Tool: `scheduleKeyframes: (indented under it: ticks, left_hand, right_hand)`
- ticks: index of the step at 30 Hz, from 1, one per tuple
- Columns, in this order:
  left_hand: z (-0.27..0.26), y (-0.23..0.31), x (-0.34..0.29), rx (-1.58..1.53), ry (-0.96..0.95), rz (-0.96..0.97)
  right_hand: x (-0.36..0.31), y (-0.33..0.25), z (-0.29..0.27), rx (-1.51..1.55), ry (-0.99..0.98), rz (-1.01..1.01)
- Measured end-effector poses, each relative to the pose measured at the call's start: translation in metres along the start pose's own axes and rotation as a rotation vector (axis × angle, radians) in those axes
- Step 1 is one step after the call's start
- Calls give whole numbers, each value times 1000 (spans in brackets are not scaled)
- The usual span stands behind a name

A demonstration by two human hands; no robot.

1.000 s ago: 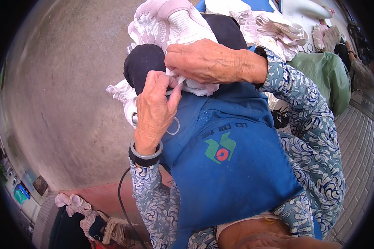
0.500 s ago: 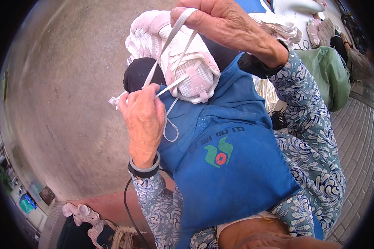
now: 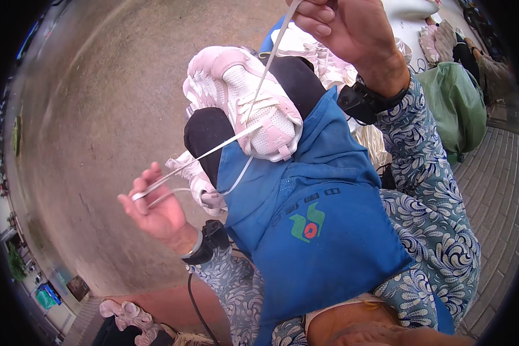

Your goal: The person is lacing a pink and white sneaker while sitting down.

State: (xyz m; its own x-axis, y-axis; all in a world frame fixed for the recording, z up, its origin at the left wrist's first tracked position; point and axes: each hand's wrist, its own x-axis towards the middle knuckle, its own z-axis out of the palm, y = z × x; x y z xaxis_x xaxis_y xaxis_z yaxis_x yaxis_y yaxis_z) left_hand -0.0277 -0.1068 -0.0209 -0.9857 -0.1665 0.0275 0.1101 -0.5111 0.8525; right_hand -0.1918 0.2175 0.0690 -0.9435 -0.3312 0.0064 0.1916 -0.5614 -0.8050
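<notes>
A pale pink and white sneaker (image 3: 271, 135) rests across my dark-trousered knees, at the upper edge of my blue apron (image 3: 328, 259). White shoelace (image 3: 230, 140) runs out from its lacing to both sides. My left hand (image 3: 161, 216) is out to the left of the knees, palm up, with the lace looped round its loosely curled fingers. At the top of the view my right hand (image 3: 357, 34) pinches the other stretch of lace, drawn taut up from the shoe; its fingertips are partly cut off by the frame edge. Another pink sneaker (image 3: 199, 179) shows beside my left knee.
Several pink and white shoes (image 3: 323, 57) lie piled beyond my right knee, above a bundle of pale laces (image 3: 372, 144). A green bag (image 3: 452, 106) stands at the right. More pink shoes (image 3: 130, 317) sit at the lower left, near a black cable (image 3: 196, 300).
My hands have spread apart: the left went down and leftward, turning palm up, the right went up and rightward. The lace is now drawn out in long lines, and the sneaker beside the knee shows more.
</notes>
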Motion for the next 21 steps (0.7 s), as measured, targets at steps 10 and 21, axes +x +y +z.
scheduleKeyframes:
  ticks: [10,21]
  left_hand:
    - [28,37,25,-317,145,333]
    - [70,-10,21,21,20,-176]
  right_hand:
    - [-17,19,89,-29,-325,145]
    - [-18,35,55,-55,-272,60]
